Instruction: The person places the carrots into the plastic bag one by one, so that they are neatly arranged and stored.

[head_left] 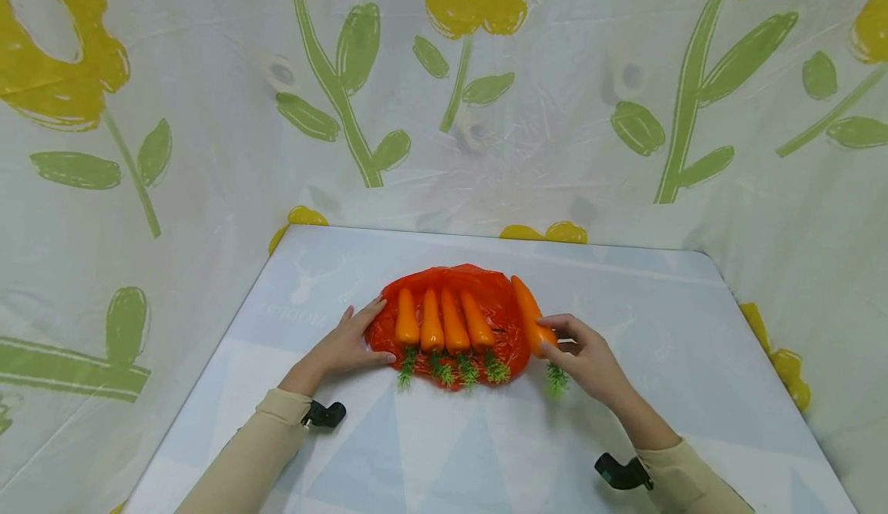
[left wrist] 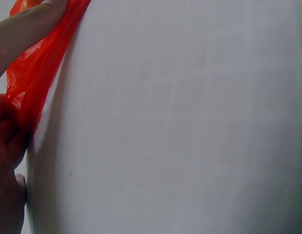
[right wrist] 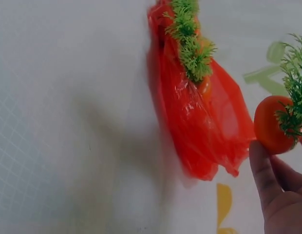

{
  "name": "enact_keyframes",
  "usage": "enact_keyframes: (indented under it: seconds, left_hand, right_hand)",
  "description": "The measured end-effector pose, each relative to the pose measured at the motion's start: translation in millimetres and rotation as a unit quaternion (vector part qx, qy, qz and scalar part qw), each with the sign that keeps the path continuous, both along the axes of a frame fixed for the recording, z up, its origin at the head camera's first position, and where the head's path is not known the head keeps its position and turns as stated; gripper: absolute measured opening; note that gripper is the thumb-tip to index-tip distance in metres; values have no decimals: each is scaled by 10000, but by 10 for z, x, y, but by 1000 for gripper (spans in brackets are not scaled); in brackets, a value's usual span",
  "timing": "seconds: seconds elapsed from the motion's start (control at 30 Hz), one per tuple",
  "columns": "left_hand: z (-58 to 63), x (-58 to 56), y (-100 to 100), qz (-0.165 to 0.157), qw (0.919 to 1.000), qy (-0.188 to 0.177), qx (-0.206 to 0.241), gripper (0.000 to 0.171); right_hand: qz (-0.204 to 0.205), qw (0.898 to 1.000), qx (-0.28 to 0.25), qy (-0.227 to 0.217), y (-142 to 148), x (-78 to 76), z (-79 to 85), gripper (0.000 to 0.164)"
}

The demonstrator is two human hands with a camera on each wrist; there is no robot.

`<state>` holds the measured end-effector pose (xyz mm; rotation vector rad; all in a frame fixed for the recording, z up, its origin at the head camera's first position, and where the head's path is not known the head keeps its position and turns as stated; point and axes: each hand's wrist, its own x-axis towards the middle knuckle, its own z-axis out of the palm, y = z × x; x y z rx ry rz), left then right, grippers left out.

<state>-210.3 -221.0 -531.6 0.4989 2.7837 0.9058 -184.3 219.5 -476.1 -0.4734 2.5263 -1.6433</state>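
Note:
Several orange toy carrots (head_left: 431,320) with green leafy tops lie side by side on a spread red plastic bag (head_left: 512,369), tops toward the near side. My left hand (head_left: 352,342) holds the bag's left edge, thumb at the near side and fingers farther up. In the left wrist view the red film (left wrist: 31,68) stretches between thumb and fingers. With my right hand (head_left: 583,356) I grip another carrot (head_left: 529,310) between thumb and fingers at the bag's right edge. Its thick end (right wrist: 273,124) and leafy top show in the right wrist view.
The pale, blue-patterned table (head_left: 666,321) extends around the bag on all sides. Behind and beside it hangs a flower-printed curtain (head_left: 555,152). Small black devices (head_left: 324,414) are worn at both wrists, by the beige sleeves.

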Motion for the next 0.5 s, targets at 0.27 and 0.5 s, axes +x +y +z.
enact_keyframes:
  seconds: [0.27, 0.5]
  left_hand:
    - [-4, -2, 5, 16, 10000, -60, -7, 109]
    - [4, 6, 6, 55, 9999, -104, -30, 109]
  right_hand:
    - [336, 9994, -69, -62, -85, -4, -21, 35]
    - [398, 9989, 234, 15, -196, -97, -106, 33]
